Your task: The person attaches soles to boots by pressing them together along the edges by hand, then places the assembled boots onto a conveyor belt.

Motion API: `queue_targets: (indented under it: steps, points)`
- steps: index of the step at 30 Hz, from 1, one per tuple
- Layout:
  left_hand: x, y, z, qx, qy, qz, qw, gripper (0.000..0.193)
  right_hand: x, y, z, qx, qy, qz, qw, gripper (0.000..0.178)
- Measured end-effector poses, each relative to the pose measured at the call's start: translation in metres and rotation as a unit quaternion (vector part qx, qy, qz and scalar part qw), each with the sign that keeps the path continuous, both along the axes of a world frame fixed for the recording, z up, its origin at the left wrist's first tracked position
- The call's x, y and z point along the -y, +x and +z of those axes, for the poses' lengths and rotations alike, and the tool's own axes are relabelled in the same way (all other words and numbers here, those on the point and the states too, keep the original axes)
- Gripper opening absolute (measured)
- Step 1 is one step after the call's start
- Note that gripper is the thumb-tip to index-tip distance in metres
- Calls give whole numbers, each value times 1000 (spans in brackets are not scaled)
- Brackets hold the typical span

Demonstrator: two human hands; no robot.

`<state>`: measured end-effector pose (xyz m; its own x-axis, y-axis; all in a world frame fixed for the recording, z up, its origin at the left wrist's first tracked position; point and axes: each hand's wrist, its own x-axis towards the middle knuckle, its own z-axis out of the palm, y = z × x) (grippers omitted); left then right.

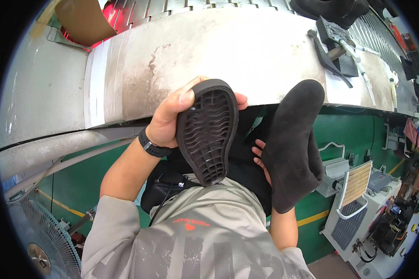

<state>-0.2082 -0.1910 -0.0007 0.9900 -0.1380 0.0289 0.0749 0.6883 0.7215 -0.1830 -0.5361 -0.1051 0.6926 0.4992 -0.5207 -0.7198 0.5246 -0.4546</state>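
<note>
My left hand (168,116) grips a dark shoe sole (208,135) near its broad end, thumb on the near face and fingertips around the far edge. A raised rim frames that face, which carries wavy ribs and a small grid at the narrow end. Beside it, on the right, a dark grey ankle boot (293,139) is held up with its toe pointing away from me. My right hand (262,160) is wrapped behind the boot; only some fingers show past its left side, and the palm is hidden. Sole and boot are apart.
A worn pale bench (191,51) runs across in front of me. On its right lie a hammer (337,52), a dark block (333,30) and a syringe-like tool (356,58). Another dark boot (333,9) sits behind. A fan (39,246) stands lower left, a white machine (354,218) lower right.
</note>
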Motion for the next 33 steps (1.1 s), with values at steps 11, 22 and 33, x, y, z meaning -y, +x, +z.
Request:
queue_targets:
  steps: [11,22,33]
  points:
    - [23,-1,-14,-14,8,46,999,57,-8,-10,22,71,-29,0,997,82]
    - [1,6,13,48,171,3,984,75,9,12,6,-5,220,125,967,96]
    - [-2,-23,36,8,176,38,984,150,-5,-17,17,84,-146,108,980,69]
